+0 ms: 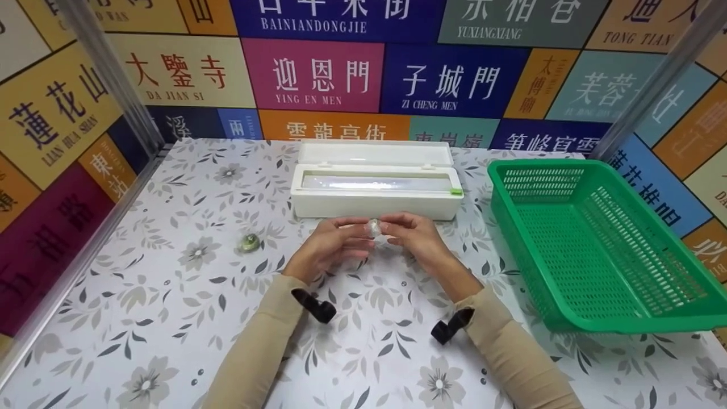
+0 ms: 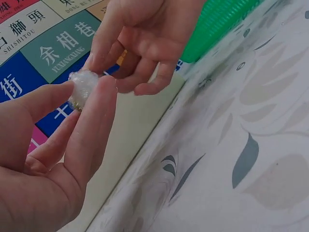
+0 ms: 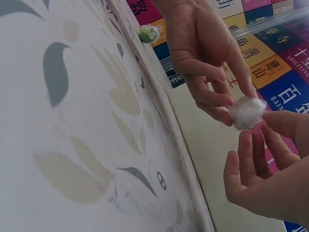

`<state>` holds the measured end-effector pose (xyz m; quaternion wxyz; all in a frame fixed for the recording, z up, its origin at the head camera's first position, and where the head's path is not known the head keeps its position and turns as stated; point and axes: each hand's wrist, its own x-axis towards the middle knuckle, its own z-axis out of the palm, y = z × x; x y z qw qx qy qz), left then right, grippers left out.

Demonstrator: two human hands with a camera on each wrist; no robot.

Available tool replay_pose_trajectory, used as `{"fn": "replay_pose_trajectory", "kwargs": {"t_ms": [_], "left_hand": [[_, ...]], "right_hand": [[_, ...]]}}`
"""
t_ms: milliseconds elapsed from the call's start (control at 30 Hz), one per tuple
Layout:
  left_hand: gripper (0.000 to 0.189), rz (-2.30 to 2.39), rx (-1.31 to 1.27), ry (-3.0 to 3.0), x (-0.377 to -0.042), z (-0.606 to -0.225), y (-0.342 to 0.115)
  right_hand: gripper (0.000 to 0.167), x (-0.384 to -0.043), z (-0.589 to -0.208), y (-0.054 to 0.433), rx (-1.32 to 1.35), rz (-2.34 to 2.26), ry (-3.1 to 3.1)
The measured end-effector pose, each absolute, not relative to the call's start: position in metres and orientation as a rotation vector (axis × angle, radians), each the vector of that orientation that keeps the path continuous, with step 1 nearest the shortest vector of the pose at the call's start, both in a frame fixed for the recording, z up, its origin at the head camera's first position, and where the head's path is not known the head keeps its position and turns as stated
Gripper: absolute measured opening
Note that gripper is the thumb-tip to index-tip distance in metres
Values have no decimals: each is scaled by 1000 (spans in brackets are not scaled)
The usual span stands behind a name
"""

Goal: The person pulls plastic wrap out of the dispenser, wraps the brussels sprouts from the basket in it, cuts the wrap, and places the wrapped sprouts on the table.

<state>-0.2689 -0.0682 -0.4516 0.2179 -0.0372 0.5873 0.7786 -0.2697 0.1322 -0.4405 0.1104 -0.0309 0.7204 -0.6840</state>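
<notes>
A small round thing wrapped in clear plastic film (image 1: 374,228) is held up between both hands, in front of the white box. My left hand (image 1: 338,241) pinches it from the left with thumb and fingers. From the opposite side, the fingertips of my right hand (image 1: 419,234) pinch its film; the other fingers are bent loosely beneath. In the right wrist view the bundle (image 3: 247,113) looks whitish, its contents mostly hidden by crinkled film. A green film-wrapped ball (image 1: 249,243) lies on the table, left of my left hand.
Behind the hands stands a white cling film dispenser box (image 1: 375,205) with its lid (image 1: 375,153) raised and a green slider (image 1: 456,192) at its right end. To the right is a green perforated plastic basket (image 1: 585,250). The tablecloth (image 1: 363,352) has a leaf pattern.
</notes>
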Motion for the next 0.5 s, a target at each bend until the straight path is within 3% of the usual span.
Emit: {"fn": "replay_pose_trajectory", "kwargs": {"t_ms": [500], "left_hand": [[41,2251,41,1718,-262,-448,-79]], "right_hand": [[36,-265,-440,126,-229,-1923,2119]]}}
